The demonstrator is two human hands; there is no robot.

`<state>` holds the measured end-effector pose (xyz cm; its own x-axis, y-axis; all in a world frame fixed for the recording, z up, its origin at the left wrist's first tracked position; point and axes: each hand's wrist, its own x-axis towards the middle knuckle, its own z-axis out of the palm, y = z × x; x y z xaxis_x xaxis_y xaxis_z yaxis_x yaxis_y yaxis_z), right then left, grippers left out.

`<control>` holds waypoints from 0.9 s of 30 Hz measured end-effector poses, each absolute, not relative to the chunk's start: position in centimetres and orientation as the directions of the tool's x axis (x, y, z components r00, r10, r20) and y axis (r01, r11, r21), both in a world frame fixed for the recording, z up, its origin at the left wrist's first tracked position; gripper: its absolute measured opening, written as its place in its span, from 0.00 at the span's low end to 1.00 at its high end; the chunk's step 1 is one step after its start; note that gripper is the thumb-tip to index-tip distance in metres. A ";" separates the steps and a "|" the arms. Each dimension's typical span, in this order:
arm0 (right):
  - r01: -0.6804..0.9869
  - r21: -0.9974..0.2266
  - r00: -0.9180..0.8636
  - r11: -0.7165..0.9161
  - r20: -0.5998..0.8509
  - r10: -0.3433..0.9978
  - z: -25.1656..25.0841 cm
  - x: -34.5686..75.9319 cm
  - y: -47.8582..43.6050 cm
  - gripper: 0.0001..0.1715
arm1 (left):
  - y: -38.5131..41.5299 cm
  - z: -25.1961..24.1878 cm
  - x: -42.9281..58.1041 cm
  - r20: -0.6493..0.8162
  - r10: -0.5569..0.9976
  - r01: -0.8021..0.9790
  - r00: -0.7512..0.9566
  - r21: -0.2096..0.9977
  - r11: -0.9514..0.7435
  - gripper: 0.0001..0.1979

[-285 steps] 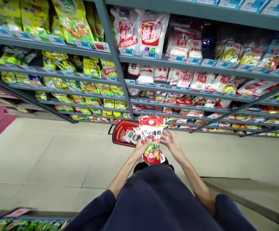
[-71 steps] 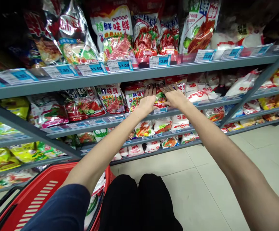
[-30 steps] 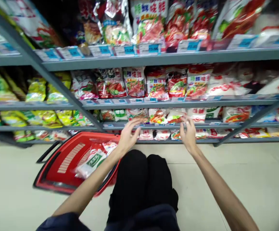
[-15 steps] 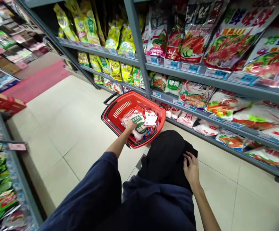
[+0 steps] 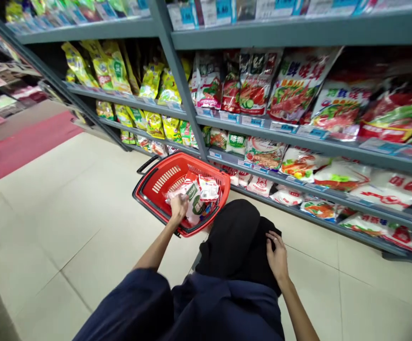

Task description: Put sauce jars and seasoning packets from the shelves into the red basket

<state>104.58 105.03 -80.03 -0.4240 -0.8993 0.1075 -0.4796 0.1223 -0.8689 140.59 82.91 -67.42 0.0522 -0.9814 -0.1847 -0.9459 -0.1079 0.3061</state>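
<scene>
Left hand [image 5: 178, 207] fingers curl around a white packet [image 5: 192, 199] in the red basket [image 5: 156, 182]; right hand [image 5: 277, 253] lies flat on the knee [image 5: 234, 237].

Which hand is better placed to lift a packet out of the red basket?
Left, most likely. The left hand is already on the packets in the basket; the right hand lies flat on the knee.

Navy short-slv top [image 5: 206, 308], loose fit; black trousers [image 5: 234, 241] at 12 o'clock; thin ring on right hand [image 5: 277, 255]; forearms bare.
</scene>
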 end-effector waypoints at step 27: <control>0.366 -0.920 -0.116 -0.141 0.105 -0.988 -56.9 111.7 98.1 0.34 | 88.7 -58.1 137.6 -0.008 -0.946 -0.806 -0.324 0.527 0.271 0.30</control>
<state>111.71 98.11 -56.88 -0.1156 -0.9877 0.1052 0.3656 -0.1408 -0.9201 137.59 88.70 -58.08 -0.3236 -0.9462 -0.0076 -0.8057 0.2714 0.5265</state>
